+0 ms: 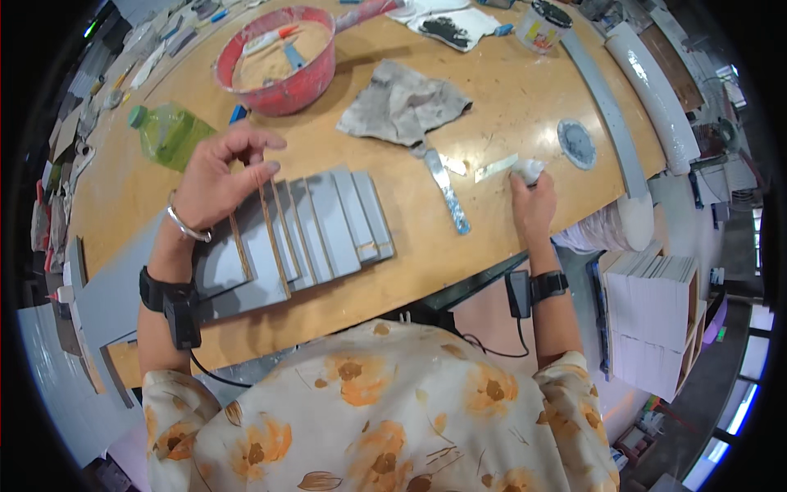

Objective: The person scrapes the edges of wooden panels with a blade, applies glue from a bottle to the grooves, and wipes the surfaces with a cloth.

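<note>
My left hand [227,168] hovers over the stacked grey boards, its fingers curved and a gap between thumb and forefinger; nothing shows in it. Below it, the grey boards [332,217] overlap in a stepped row, several with brown edges showing. At the right of the table my right hand [534,201] is closed on a small white wad [529,170], whose exact kind I cannot make out. Beside those fingers is a flat pale strip [496,168]. A paint-smeared scraper [447,193] rests between the boards and my right hand.
A red pan [279,97] of tan paste stands at the back, near a grey rag [404,102]. At left lies a bottle of yellow-green liquid [172,135]. A grey round lid [576,144], a long grey strip [611,115] and a wrapped white roll [653,97] are at right.
</note>
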`<state>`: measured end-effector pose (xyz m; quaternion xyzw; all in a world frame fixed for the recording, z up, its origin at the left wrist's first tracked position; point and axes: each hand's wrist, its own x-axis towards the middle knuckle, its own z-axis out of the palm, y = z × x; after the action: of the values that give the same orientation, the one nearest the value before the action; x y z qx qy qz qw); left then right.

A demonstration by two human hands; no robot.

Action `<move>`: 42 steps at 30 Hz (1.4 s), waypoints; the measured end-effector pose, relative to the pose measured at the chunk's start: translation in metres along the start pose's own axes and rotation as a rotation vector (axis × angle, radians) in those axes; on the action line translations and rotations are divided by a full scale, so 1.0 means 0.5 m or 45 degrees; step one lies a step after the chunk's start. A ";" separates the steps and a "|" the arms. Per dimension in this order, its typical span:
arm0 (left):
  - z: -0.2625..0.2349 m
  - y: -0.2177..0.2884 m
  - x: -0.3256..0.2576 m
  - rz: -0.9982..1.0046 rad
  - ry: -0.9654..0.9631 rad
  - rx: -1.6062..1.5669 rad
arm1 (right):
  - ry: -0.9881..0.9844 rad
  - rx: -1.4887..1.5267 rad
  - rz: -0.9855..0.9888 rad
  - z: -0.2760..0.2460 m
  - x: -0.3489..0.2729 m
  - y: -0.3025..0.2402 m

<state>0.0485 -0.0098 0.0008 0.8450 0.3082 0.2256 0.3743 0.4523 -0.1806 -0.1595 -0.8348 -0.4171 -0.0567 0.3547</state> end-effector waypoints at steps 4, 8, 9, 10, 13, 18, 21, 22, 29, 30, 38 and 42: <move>-0.002 0.001 -0.005 0.011 0.000 -0.089 | 0.031 -0.034 0.166 -0.024 -0.003 0.021; -0.002 -0.013 -0.007 -0.078 -0.040 -0.157 | -0.032 -0.079 0.245 -0.034 0.000 0.027; -0.003 -0.019 -0.007 -0.074 -0.036 -0.157 | -0.028 -0.079 0.240 -0.032 0.004 0.028; -0.002 -0.011 -0.005 -0.136 -0.043 -0.185 | -0.028 -0.094 0.246 -0.037 0.004 0.032; -0.003 0.001 -0.003 -0.184 -0.059 -0.165 | -0.026 -0.127 0.250 -0.043 0.017 0.039; -0.003 0.001 -0.001 -0.069 -0.010 -0.092 | 0.003 -0.232 0.237 -0.039 0.043 0.056; -0.007 -0.011 -0.003 -0.073 -0.010 -0.036 | 0.026 -0.214 0.242 -0.039 0.052 0.055; -0.005 -0.015 -0.001 -0.053 -0.010 -0.039 | -0.006 -0.256 0.265 -0.041 0.054 0.058; -0.006 -0.020 -0.001 -0.091 0.051 0.058 | 0.312 0.012 0.034 -0.039 0.031 0.053; -0.007 -0.017 -0.001 -0.087 0.062 0.061 | 0.317 0.018 0.025 -0.041 0.015 0.049; -0.005 0.011 0.012 -0.221 -0.201 0.253 | -0.276 0.158 -0.555 -0.074 0.019 -0.088; 0.000 -0.003 0.004 -0.279 -0.198 0.135 | -0.526 -0.057 -0.434 -0.036 0.037 -0.070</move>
<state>0.0495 -0.0076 0.0001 0.8398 0.3802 0.1005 0.3743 0.4424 -0.1659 -0.1197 -0.7540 -0.6138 0.0467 0.2291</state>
